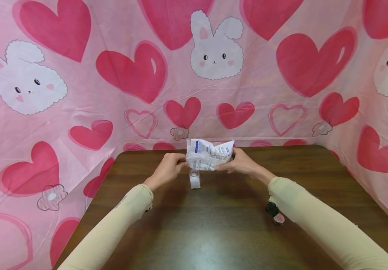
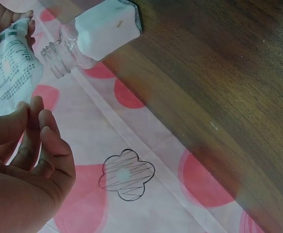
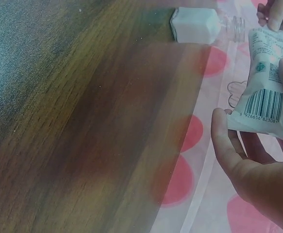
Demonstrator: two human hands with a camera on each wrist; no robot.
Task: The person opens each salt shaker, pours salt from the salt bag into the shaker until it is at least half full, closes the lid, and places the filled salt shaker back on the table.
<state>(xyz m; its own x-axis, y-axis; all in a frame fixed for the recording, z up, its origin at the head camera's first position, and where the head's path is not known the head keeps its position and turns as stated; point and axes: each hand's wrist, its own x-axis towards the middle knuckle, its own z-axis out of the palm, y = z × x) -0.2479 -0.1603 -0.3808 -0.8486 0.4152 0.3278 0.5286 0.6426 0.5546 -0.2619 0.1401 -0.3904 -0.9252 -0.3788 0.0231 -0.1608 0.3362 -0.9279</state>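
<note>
A white printed packet (image 1: 208,154), with a barcode (image 3: 264,106) on one side, is held up between both hands over the far part of the table. The right hand (image 1: 244,162) grips its right end, with the thumb across the face and fingers beneath. At the packet's left edge the left hand (image 1: 169,168) pinches the corner between thumb and fingertips. A small clear glass bottle (image 2: 102,31) with a threaded, uncapped neck stands right below the packet's left end. White contents (image 1: 195,182) fill most of the bottle's body.
Dark wood table (image 1: 187,232) with a few tiny white specks on it. A small black and pink object (image 1: 275,214) shows beside the right sleeve. Behind the table's far edge hangs a pink cloth (image 1: 119,112) with hearts and rabbits, also along both sides.
</note>
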